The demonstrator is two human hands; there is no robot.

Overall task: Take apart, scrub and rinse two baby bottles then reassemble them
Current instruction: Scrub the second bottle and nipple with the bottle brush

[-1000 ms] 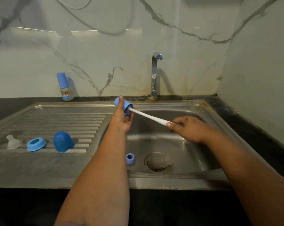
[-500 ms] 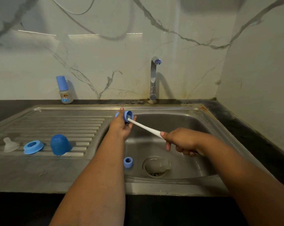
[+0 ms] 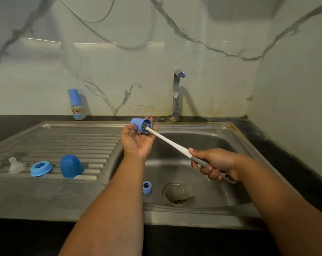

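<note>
Above the steel sink, a white-handled bottle brush was gripped by the right hand, its bristles pushed inside a small blue cap that was pinched at the left hand's fingertips.

Two blue caps, two blue collar rings, one clear teat, one assembled bottle, one brush, one tap.
</note>
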